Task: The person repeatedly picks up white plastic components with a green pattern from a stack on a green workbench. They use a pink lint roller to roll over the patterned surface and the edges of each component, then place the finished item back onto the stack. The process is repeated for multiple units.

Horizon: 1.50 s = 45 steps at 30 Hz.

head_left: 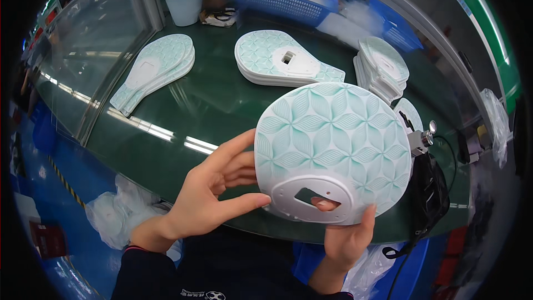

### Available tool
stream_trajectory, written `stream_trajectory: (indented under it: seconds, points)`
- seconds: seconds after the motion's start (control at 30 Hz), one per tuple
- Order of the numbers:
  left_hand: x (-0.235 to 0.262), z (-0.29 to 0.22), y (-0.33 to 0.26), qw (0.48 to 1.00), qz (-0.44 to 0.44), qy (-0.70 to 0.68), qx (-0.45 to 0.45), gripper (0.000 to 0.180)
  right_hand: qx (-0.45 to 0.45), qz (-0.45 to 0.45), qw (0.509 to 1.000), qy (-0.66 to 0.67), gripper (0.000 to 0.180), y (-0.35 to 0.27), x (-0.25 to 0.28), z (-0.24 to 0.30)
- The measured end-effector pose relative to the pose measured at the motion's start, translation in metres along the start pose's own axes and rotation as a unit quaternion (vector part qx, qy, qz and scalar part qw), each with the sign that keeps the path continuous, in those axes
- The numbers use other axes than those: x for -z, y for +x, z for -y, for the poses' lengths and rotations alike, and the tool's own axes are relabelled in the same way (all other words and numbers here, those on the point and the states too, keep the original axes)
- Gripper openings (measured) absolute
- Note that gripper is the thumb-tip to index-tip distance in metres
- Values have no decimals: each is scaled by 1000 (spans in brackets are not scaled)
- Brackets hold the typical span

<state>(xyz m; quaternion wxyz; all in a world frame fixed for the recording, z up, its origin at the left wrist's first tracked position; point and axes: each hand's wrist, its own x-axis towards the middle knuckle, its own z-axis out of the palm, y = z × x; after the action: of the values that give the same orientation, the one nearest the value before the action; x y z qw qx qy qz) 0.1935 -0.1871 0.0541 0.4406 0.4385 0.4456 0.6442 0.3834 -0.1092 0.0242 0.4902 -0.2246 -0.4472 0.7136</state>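
Observation:
Tilted up in front of me is a rounded white plastic panel (338, 133) with a pale green petal pattern. Its lower part has a smooth raised oval with a cutout. My left hand (214, 183) grips the panel's left edge, thumb in front near the oval and fingertips hidden behind. From below, my right hand (348, 239) holds the bottom edge, its thumb at the lower right; a fingertip shows through the cutout. Just beyond the panel lie stacked paddle-shaped panels (266, 50) with the same pattern. Any handle on the held panel is hidden.
More patterned panels (161, 58) lie at the left on the dark green table (205, 105), and another stack (383, 66) stands at the right. A metal fixture (420, 139) and black pouch (427, 194) sit right. Behind are a white bucket (185, 6) and blue basket (283, 3).

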Motion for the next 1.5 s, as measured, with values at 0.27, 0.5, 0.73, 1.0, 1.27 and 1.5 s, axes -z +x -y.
stream_trajectory:
  seconds: [0.27,0.5,0.73,1.0,1.27,1.5]
  points:
    - [-5,-7,-15,996,-19,51,-71,47,36,-72,983,166,56,-7,8,10]
    - [-2,-9,-19,997,-27,19,-74,23,283,-101,845,-443,92,-13,15,2]
    - [1,-10,-21,996,-27,26,-85,17,216,-7,972,-98,77,-19,26,-1]
    - [2,-9,-20,993,-28,31,-110,20,198,-126,968,83,48,-18,12,-5]
    - [-12,-5,-8,967,-116,128,-186,21,150,-42,988,-24,48,-21,4,-9]
    - [-5,-19,-19,996,-56,-74,-14,30,83,-218,960,-153,87,-33,12,-6]
